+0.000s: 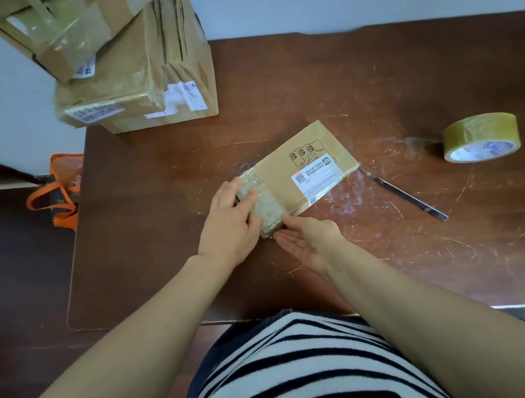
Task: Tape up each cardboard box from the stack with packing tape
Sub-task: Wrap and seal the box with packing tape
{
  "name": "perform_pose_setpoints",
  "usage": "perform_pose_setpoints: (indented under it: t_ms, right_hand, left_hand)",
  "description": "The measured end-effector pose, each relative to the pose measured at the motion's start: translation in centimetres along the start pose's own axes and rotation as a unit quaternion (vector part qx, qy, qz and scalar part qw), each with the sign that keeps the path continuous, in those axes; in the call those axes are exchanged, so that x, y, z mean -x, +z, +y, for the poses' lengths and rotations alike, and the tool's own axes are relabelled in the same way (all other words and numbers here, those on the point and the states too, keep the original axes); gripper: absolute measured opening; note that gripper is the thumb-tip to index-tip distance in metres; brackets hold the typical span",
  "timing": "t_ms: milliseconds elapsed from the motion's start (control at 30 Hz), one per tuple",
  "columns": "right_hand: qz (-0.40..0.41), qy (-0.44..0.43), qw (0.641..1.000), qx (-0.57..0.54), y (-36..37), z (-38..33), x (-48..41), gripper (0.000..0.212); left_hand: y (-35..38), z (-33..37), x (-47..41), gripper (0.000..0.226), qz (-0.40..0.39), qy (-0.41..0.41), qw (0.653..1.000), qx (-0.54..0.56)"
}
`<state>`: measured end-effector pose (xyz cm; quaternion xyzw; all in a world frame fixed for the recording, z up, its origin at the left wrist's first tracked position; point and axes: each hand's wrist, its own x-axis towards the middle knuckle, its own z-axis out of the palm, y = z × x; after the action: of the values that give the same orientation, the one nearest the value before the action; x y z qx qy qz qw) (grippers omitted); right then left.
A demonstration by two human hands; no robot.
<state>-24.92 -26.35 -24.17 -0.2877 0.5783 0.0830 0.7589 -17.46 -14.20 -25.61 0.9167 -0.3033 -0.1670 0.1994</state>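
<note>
Flat cardboard box (304,164) on desk (305,87): left hand (229,218) pressing flat fingers on its taped end, right hand (309,239) open, empty, at its near corner; tape roll (482,137) well to its right.

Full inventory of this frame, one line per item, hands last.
flat box: 1, brown cardboard, table centre, near end wrapped in tape
stacked boxes: 3 visible, brown, table's far-left corner
tape roll: 1, yellowish clear, table right
thin metal tool: 1, silver, right of flat box
bag: 1, orange and dark, floor left of table
table: 1, dark brown, scratched
striped top: 1, black and white, bottom of view
left hand: 1, presses taped end
right hand: 1, open, at box's near corner
</note>
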Motion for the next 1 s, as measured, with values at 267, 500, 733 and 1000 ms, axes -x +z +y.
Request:
perform_pose_setpoints:
  t_ms: [267, 500, 733, 1000]
  right_hand:
    - [0.017, -0.036, 0.999, 0.032, 0.9, 0.3, -0.5, 0.018]
    - [0.012, -0.076, 0.995, 0.064, 0.8, 0.0, -1.1, 0.011]
    - [-0.015, -0.055, 0.997, 0.044, 0.2, -0.9, -1.0, 0.02]
    - [0.004, -0.106, 0.99, 0.089, 0.5, -1.4, -1.9, 0.016]
  left_hand:
    - [-1.5, -0.1, -2.3, 0.062, 0.007, -0.073, 0.996, 0.052]
    - [-1.5, -0.3, -3.0, 0.056, -0.01, -0.097, 0.993, 0.067]
    - [0.7, 1.5, -0.4, 0.077, -0.058, 0.145, 0.983, -0.093]
    - [1.8, 0.5, -0.9, 0.061, -0.035, 0.141, 0.971, -0.19]
